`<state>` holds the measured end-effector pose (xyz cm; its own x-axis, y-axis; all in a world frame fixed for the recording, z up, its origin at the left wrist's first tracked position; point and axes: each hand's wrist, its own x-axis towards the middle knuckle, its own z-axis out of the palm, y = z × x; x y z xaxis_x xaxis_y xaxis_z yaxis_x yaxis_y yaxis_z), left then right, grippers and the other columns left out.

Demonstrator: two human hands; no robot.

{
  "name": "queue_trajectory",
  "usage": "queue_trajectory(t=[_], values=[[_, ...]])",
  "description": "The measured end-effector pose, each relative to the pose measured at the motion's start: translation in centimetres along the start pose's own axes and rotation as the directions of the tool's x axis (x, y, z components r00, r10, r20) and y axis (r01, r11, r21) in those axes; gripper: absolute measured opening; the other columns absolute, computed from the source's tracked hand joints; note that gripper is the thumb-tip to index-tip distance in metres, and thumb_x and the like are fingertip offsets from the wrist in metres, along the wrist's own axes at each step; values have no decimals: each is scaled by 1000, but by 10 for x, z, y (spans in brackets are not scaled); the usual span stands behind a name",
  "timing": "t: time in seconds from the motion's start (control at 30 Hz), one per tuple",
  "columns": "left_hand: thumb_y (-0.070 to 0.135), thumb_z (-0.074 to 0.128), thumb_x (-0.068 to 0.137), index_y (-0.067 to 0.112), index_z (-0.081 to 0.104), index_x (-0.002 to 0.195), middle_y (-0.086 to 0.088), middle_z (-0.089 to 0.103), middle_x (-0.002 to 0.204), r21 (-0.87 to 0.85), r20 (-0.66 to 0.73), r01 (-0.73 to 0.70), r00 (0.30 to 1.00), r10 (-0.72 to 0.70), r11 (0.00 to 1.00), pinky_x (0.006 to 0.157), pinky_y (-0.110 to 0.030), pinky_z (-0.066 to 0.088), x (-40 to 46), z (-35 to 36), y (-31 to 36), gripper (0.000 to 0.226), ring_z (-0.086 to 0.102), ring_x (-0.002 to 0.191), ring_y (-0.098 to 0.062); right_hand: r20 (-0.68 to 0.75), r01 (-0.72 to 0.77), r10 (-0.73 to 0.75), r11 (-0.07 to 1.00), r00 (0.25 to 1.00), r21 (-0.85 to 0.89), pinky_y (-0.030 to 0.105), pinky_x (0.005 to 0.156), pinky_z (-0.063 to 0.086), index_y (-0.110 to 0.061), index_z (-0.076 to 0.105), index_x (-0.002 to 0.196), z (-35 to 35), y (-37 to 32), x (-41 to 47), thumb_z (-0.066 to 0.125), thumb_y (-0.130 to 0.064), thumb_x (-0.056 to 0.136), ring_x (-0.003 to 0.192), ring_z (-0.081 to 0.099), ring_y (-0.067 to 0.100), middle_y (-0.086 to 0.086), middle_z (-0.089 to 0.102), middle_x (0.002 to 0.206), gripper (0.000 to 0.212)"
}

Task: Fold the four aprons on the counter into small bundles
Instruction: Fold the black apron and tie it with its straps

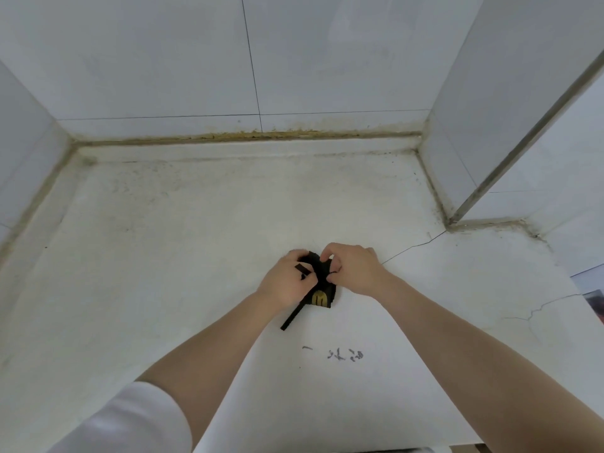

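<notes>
Black apron (322,294), already a small bundle, mid-counter (163,256). Left hand (287,282) pinches strap (292,317); right hand (354,268) clamps the bundle. Best: keep right grip firm, wrap strap taut, tuck end.

Views: one only, the head camera; no second view shares the scene.
Position: worn on the person's head, above the near edge of the counter (202,243).
Facing: forward and steeply down toward 12 o'clock, onto the counter and the tiled back wall (170,60).
Nearness: close; both forearms enter from 6 o'clock, and the left hand (287,282) and right hand (354,268) meet just below frame centre.
Lens: wide-angle; side walls at 9 and 3 o'clock lean outward, and straight tile joints bow.
</notes>
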<state>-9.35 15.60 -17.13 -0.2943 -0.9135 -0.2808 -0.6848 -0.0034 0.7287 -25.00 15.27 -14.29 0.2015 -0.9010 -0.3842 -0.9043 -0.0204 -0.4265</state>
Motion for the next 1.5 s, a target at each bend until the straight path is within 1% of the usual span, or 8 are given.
queue_trajectory(t=[0.2, 0.33, 0.47, 0.6, 0.73, 1.0, 1.3, 1.5], values=[[16, 52, 90, 9, 70, 103, 7, 57, 124, 50, 53, 0, 999, -3, 999, 94, -28, 44, 7, -6, -6, 24, 54, 111, -15, -53, -156, 196, 894, 979, 420, 25, 76, 41, -14, 61, 109, -8, -6, 7, 58, -7, 86, 93, 55, 17, 3, 62, 99, 25], [15, 53, 86, 1, 69, 81, 4, 58, 99, 92, 73, -3, 997, -4, 996, 88, -41, 48, 11, -12, -5, 23, 60, 96, -23, 191, -98, 399, -242, 897, 965, 28, 74, 46, -8, 53, 97, -5, -4, 9, 43, 4, 95, 71, 56, 18, 7, 53, 74, 15], [14, 43, 92, -5, 62, 80, -13, 63, 102, 126, 131, -18, 991, 2, 992, 88, -44, 45, 19, -13, -2, 30, 58, 94, -28, 202, 55, 372, -578, 906, 814, 27, 61, 49, -8, 51, 92, 5, -4, 12, 43, -6, 99, 51, 44, 14, 4, 47, 65, 11], [21, 33, 100, -3, 56, 85, -17, 60, 91, 105, 132, -54, 990, 40, 993, 79, -39, 43, 18, -11, -1, 36, 53, 82, -26, 116, 32, 340, -400, 933, 916, 16, 43, 32, -16, 51, 85, 6, 0, 10, 46, -10, 98, 37, 33, 7, -2, 49, 60, 15], [15, 36, 98, -2, 56, 80, -14, 59, 81, 49, 141, -28, 990, 21, 998, 75, -36, 42, 17, -16, -13, 32, 51, 76, -24, 5, -92, 406, 196, 914, 976, 17, 38, 21, -17, 41, 79, 7, 18, 2, 48, 1, 91, 35, 27, 6, 5, 48, 62, 23], [16, 54, 86, 6, 60, 62, -3, 60, 69, -95, 104, 108, 990, -98, 990, 62, -22, 39, 19, -21, 3, 27, 50, 63, -13, -9, -79, 97, 855, 995, 512, 24, 71, 44, -23, 63, 82, 18, 18, -4, 45, -4, 91, 68, 52, 13, -5, 57, 62, 28], [29, 54, 91, 16, 54, 84, 3, 61, 84, -551, 94, 209, 978, -189, 808, 74, -25, 42, 6, 17, 23, 16, 56, 78, -12, 74, -241, 325, 514, 943, 823, 14, 42, 35, -10, 59, 71, 22, 18, -10, 53, -20, 93, 49, 40, 12, 3, 56, 65, 25], [20, 56, 91, 22, 58, 68, 12, 52, 61, -225, 9, -12, 1000, 14, 974, 59, -23, 36, 4, 37, 24, 23, 47, 55, -2, 42, -150, 381, 257, 924, 955, 19, 48, 27, -15, 68, 83, 17, 16, -19, 50, -17, 96, 53, 33, 11, 0, 48, 73, 23]])
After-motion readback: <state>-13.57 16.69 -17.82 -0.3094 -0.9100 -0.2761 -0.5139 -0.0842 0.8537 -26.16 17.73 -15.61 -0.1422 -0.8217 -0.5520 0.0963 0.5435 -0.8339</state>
